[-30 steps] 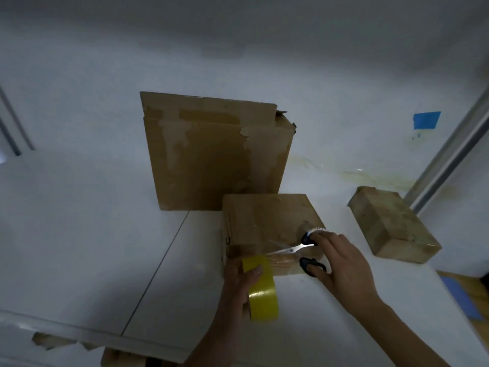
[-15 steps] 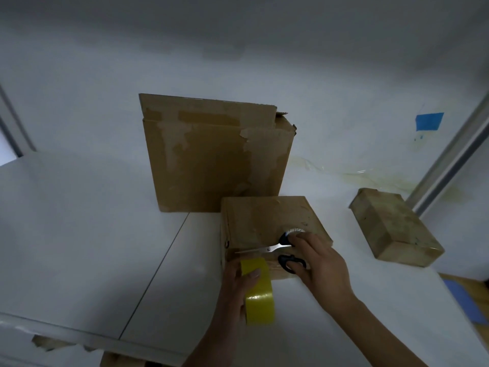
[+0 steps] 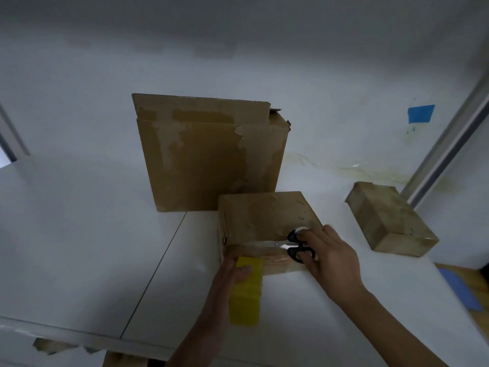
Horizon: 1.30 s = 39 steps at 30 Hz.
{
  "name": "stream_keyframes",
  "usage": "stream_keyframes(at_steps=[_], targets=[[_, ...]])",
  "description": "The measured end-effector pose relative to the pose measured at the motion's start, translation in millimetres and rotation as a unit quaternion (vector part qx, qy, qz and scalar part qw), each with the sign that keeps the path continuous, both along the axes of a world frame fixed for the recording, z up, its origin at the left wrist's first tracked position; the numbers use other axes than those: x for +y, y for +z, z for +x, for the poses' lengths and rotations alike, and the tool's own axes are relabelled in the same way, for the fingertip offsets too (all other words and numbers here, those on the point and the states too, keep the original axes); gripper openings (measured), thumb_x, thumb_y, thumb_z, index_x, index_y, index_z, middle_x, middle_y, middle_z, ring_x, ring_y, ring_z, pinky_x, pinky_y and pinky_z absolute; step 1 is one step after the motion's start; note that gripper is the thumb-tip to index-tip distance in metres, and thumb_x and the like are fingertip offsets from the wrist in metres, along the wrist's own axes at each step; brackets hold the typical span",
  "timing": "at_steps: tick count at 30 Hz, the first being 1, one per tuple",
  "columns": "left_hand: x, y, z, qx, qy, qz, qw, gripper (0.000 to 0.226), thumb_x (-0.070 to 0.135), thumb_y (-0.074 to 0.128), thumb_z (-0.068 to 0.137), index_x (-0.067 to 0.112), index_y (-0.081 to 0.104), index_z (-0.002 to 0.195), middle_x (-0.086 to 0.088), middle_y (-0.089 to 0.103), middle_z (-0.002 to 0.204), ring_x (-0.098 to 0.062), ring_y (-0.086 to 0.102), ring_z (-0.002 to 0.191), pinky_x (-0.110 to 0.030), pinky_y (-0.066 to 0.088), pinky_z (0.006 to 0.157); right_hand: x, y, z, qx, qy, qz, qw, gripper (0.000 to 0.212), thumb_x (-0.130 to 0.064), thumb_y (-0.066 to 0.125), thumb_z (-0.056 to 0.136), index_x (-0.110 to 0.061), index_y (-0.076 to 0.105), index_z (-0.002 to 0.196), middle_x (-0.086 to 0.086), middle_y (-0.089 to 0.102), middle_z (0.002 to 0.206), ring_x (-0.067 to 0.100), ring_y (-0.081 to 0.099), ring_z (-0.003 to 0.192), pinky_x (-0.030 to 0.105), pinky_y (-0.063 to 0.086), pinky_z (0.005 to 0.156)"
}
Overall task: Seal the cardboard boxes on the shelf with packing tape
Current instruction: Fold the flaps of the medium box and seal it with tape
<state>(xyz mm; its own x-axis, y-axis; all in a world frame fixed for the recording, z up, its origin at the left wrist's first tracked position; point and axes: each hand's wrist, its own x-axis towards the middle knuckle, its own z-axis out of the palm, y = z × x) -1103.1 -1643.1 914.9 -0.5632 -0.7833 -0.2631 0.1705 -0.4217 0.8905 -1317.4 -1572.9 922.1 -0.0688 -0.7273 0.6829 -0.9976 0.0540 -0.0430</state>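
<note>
Left hand [image 3: 227, 276] is gripping the tape roll [image 3: 246, 295]; right hand [image 3: 330, 260] is holding scissors [image 3: 299, 247] — blades pointing to 9 o'clock along the box [image 3: 262, 215]'s near edge.

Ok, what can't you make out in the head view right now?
- Scissors in the right hand: blades blurred against the shiny tape strip, so cut or uncut is unclear.
- Yellow tape roll: its left side is hidden by the left hand gripping it.
- Small box: near face partly hidden behind both hands.
- Large box: top opening hidden by its raised flap.
- Cardboard below the shelf: cut off by the bottom edge.
</note>
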Motion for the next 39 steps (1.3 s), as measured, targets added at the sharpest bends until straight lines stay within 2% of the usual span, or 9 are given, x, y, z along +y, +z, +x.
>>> stream_keyframes(at_steps=[5,11,15,18,25,28,31,35,39], targets=[[-0.5,2.6,1.4,0.008,0.008,-0.054,0.998,0.073,0.052,0.070,0.040,0.032,0.065,0.109,-0.007,0.073,0.102,-0.029,0.069,0.084,-0.037,0.054,0.064,19.3,13.9,-25.3,-0.090,-0.128,-0.023,0.987,0.028,-0.015,0.083,0.074,-0.015,0.069,0.098,-0.004,0.064,0.083,0.020,0.056,0.081,0.029,0.041,0.044],[-6.7,13.7,-4.9,0.000,0.007,-0.157,0.988,0.065,0.057,0.066,0.045,0.030,0.060,0.104,0.010,0.069,0.089,-0.005,0.068,0.072,-0.021,0.054,0.056,56.7,0.6,-49.5,-0.305,-0.276,0.043,0.911,0.030,-0.032,0.075,0.083,-0.017,0.052,0.072,0.000,0.059,0.069,0.017,0.053,0.058,0.027,0.036,0.052],[-9.0,5.0,-6.6,-0.024,-0.004,-0.202,0.979,0.056,0.050,0.073,0.054,0.036,0.060,0.107,0.011,0.070,0.095,-0.004,0.069,0.079,-0.018,0.053,0.059,78.3,-21.5,-62.6,-0.319,-0.364,0.173,0.858,0.047,-0.039,0.071,0.085,-0.011,0.044,0.058,-0.003,0.047,0.053,0.008,0.043,0.049,0.021,0.026,0.045],[-12.4,-7.3,-6.3,-0.061,-0.004,-0.257,0.965,0.045,0.059,0.072,0.058,0.049,0.061,0.100,0.013,0.069,0.099,-0.010,0.069,0.088,-0.035,0.058,0.072,88.2,-32.7,-68.4,-0.288,-0.411,0.274,0.820,0.051,-0.045,0.068,0.085,-0.013,0.041,0.056,-0.003,0.045,0.054,0.008,0.041,0.048,0.020,0.026,0.043],[-14.3,-8.2,-6.3,-0.086,0.010,-0.297,0.951,0.046,0.062,0.070,0.057,0.048,0.061,0.100,0.012,0.069,0.097,-0.012,0.068,0.088,-0.040,0.059,0.075,87.5,-43.5,-74.9,-0.316,-0.430,0.391,0.750,0.042,-0.049,0.071,0.080,-0.013,0.053,0.070,0.003,0.065,0.075,0.016,0.065,0.066,0.023,0.050,0.059],[-11.2,-3.2,-1.4,-0.082,0.043,-0.318,0.944,0.057,0.062,0.067,0.059,0.031,0.060,0.107,0.015,0.068,0.095,-0.008,0.067,0.087,-0.027,0.058,0.068,86.2,-36.2,-75.7,-0.345,-0.414,0.413,0.735,0.038,-0.038,0.082,0.073,-0.007,0.064,0.086,0.006,0.068,0.078,0.017,0.069,0.069,0.027,0.057,0.062],[-7.6,2.1,6.1,-0.065,0.102,-0.332,0.935,0.055,0.059,0.063,0.063,0.028,0.058,0.108,0.017,0.066,0.096,-0.006,0.065,0.087,-0.017,0.053,0.063,81.0,-23.5,-65.2,-0.268,-0.414,0.359,0.792,0.040,-0.039,0.069,0.085,-0.012,0.060,0.113,0.006,0.062,0.106,0.022,0.063,0.095,0.028,0.047,0.071],[-6.1,5.1,9.1,-0.047,0.145,-0.314,0.937,0.049,0.057,0.060,0.068,0.030,0.060,0.108,0.013,0.065,0.101,-0.010,0.063,0.094,-0.030,0.050,0.073,54.8,-6.0,-34.0,-0.292,-0.274,0.135,0.906,0.055,-0.049,0.067,0.084,-0.018,0.051,0.126,0.009,0.057,0.118,0.025,0.060,0.100,0.035,0.050,0.081],[-8.6,5.0,8.3,-0.049,0.163,-0.293,0.941,0.046,0.060,0.061,0.067,0.032,0.061,0.104,0.007,0.065,0.101,-0.021,0.062,0.097,-0.045,0.053,0.076,14.5,11.4,-5.2,-0.348,-0.176,0.125,0.912,0.080,-0.057,0.070,0.077,-0.020,0.039,0.140,0.008,0.051,0.134,0.026,0.049,0.121,0.041,0.045,0.099]])
